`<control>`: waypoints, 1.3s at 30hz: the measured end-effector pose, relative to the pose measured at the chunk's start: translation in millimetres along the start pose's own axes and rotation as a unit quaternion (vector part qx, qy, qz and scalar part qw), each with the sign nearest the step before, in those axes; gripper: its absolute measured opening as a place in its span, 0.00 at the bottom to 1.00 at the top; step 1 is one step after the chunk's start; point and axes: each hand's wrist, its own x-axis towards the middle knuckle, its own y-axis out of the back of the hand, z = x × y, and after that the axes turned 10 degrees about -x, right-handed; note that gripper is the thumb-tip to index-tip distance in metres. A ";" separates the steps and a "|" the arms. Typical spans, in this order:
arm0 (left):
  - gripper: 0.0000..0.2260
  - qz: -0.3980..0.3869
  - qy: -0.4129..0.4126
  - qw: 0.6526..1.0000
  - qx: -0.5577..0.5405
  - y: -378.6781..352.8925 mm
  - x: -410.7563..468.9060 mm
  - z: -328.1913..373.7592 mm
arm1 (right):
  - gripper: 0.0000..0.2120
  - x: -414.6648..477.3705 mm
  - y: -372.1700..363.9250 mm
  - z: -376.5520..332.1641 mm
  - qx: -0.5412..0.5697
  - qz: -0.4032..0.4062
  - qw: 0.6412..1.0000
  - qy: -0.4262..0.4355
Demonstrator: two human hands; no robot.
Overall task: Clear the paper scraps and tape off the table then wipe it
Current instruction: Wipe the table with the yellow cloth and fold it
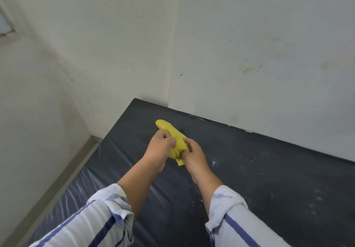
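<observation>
Gripping a bunched yellow cloth (177,140) with curled fingers, the left hand (161,146) and right hand (194,151) held it near the far left corner of the dark table (269,169).

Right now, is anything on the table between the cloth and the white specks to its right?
Nothing visible. The left hand and right hand both grip the yellow cloth; only black table surface lies between it and the white specks.
</observation>
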 end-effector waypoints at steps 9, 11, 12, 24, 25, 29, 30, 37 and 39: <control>0.17 -0.058 0.014 0.998 -0.001 -103.6 -136.7 -60.4 | 0.12 -123.0 151.0 65.2 0.455 -0.018 0.885 -0.101; 0.20 -0.077 0.004 0.996 0.036 -128.7 -169.7 -78.2 | 0.08 -150.8 186.7 82.7 0.356 0.017 0.931 -0.074; 0.21 -0.089 -0.003 0.994 0.063 -140.5 -185.5 -87.1 | 0.09 -163.6 202.7 93.6 0.287 0.044 0.955 -0.052; 0.24 -0.168 -0.066 0.842 0.508 -177.3 -274.9 -205.2 | 0.18 -266.0 248.5 243.4 -0.180 0.127 0.973 0.074; 0.23 -0.135 -0.079 0.813 0.561 -177.1 -279.8 -213.7 | 0.17 -269.0 249.3 254.6 -0.207 0.134 0.967 0.069; 0.23 -0.055 -0.139 0.774 0.615 -200.2 -298.9 -231.8 | 0.16 -266.6 253.8 278.0 -0.300 0.202 0.930 0.065; 0.25 -0.064 -0.154 0.759 0.629 -208.7 -299.5 -237.2 | 0.17 -262.6 253.4 280.3 -0.321 0.201 0.923 0.067; 0.32 -0.101 -0.103 0.676 0.723 -217.5 -279.3 -274.9 | 0.21 -245.2 245.0 296.8 -0.458 0.159 0.869 0.101; 0.31 -0.089 -0.120 0.668 0.729 -210.5 -276.0 -278.4 | 0.24 -244.5 244.4 299.4 -0.476 0.154 0.859 0.106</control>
